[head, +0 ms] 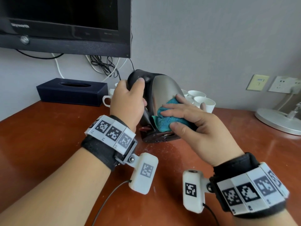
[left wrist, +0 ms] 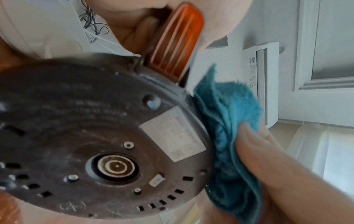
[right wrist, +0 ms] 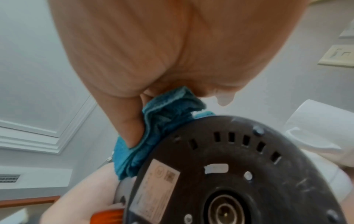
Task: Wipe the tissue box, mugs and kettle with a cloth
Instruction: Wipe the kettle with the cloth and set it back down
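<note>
A steel kettle (head: 164,88) with a black handle and lid is held tilted above the wooden table (head: 48,136), its dark underside (left wrist: 86,136) turned toward me. My left hand (head: 128,98) grips the handle, thumb on top. My right hand (head: 187,115) holds a bunched blue cloth (head: 164,121) against the kettle's shiny side, fingers spread over it and thumb underneath. In the right wrist view the cloth (right wrist: 166,121) is wedged between palm and the kettle's underside (right wrist: 239,174). A dark tissue box (head: 71,92) and white mugs (head: 203,101) stand behind.
A TV (head: 65,22) hangs at the upper left with tangled cables below it. The round kettle stand (head: 280,119) sits at the far right, plugged into a wall socket (head: 285,84). Another white mug (head: 107,100) stands beside the tissue box.
</note>
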Demonstrator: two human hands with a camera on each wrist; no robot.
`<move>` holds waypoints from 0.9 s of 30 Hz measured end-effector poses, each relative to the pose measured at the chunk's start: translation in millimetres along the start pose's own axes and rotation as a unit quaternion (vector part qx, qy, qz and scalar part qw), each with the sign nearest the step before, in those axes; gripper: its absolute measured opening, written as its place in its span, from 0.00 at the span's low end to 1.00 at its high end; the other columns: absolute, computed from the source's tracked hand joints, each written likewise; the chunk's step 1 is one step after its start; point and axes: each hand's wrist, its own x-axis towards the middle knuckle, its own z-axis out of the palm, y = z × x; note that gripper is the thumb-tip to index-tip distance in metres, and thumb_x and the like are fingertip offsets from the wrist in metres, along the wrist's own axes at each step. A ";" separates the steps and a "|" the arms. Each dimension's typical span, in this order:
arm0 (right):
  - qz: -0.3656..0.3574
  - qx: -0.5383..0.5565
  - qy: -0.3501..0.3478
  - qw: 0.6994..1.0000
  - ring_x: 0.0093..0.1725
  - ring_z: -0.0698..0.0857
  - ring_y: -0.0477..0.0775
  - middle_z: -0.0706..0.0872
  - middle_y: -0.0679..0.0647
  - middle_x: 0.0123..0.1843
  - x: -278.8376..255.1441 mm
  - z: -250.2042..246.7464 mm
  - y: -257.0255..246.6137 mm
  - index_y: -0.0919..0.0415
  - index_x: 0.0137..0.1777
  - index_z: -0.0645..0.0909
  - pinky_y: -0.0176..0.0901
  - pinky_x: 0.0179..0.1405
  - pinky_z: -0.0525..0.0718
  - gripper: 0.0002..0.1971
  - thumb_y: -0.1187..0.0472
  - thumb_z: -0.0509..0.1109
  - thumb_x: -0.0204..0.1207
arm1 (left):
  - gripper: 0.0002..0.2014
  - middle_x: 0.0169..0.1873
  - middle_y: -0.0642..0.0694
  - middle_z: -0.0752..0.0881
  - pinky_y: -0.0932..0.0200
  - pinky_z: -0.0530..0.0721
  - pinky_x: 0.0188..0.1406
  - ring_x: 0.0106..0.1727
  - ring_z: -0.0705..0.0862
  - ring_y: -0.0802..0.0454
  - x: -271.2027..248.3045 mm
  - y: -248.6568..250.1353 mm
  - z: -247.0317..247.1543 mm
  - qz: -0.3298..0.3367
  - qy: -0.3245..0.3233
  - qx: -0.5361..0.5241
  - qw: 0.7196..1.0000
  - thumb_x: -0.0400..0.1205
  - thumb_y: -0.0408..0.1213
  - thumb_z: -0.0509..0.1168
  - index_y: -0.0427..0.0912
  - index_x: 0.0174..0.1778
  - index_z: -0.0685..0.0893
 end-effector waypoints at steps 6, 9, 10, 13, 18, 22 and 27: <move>0.016 0.026 0.021 0.999 0.84 0.66 0.30 0.86 0.31 0.71 -1.9 -7.1 4.6 0.44 0.64 0.90 0.15 0.76 0.47 0.17 0.67 0.75 0.83 | 0.16 0.18 0.53 0.82 0.55 0.76 0.35 0.25 0.79 0.55 1.0 -1.9 -0.4 -0.021 0.007 -0.021 1.000 0.86 0.51 0.63 0.39 0.50 0.81; 0.010 -0.005 0.018 1.000 0.85 0.63 0.30 0.84 0.28 0.73 -0.6 -0.5 2.0 0.37 0.63 0.89 0.44 0.90 0.38 0.16 0.58 0.72 0.80 | 0.14 0.18 0.53 0.82 0.56 0.74 0.34 0.24 0.79 0.58 -6.6 2.9 2.3 -0.008 0.003 -0.015 1.000 0.87 0.50 0.63 0.42 0.47 0.80; 0.008 -0.019 0.010 1.000 0.86 0.61 0.31 0.82 0.27 0.73 -0.3 3.1 -0.4 0.35 0.62 0.88 0.58 0.90 0.36 0.16 0.56 0.71 0.80 | 0.14 0.19 0.53 0.82 0.55 0.74 0.34 0.24 0.79 0.58 -9.5 5.0 3.1 0.002 0.001 -0.011 1.000 0.87 0.51 0.63 0.43 0.45 0.79; -0.009 -0.045 -0.013 0.999 0.88 0.57 0.32 0.81 0.25 0.74 1.2 10.3 -6.5 0.31 0.60 0.87 0.74 0.88 0.38 0.15 0.53 0.71 0.79 | 0.16 0.23 0.50 0.83 0.52 0.78 0.37 0.27 0.80 0.52 -14.2 10.3 4.5 0.029 -0.017 0.007 0.999 0.81 0.57 0.62 0.47 0.42 0.78; -0.005 -0.047 -0.014 0.999 0.88 0.56 0.31 0.80 0.23 0.74 1.6 7.8 -6.1 0.31 0.61 0.87 0.73 0.86 0.31 0.14 0.50 0.74 0.78 | 0.17 0.20 0.52 0.84 0.52 0.77 0.38 0.25 0.81 0.54 -9.5 8.2 0.1 0.039 -0.030 0.020 0.999 0.85 0.54 0.63 0.44 0.41 0.78; 0.018 -0.009 0.002 1.000 0.86 0.60 0.30 0.82 0.25 0.73 -1.3 1.6 -3.4 0.36 0.62 0.89 0.71 0.88 0.34 0.14 0.55 0.77 0.79 | 0.16 0.19 0.53 0.82 0.55 0.74 0.37 0.26 0.79 0.57 -6.0 4.4 -2.4 0.038 -0.033 0.011 0.999 0.87 0.51 0.62 0.42 0.42 0.78; 0.024 0.068 0.047 0.996 0.83 0.69 0.33 0.87 0.31 0.70 -2.7 -3.1 3.0 0.42 0.61 0.91 0.57 0.91 0.57 0.16 0.63 0.77 0.80 | 0.17 0.19 0.53 0.81 0.55 0.74 0.38 0.27 0.79 0.55 -1.4 1.0 -7.7 0.015 -0.029 -0.007 0.999 0.82 0.55 0.62 0.42 0.45 0.80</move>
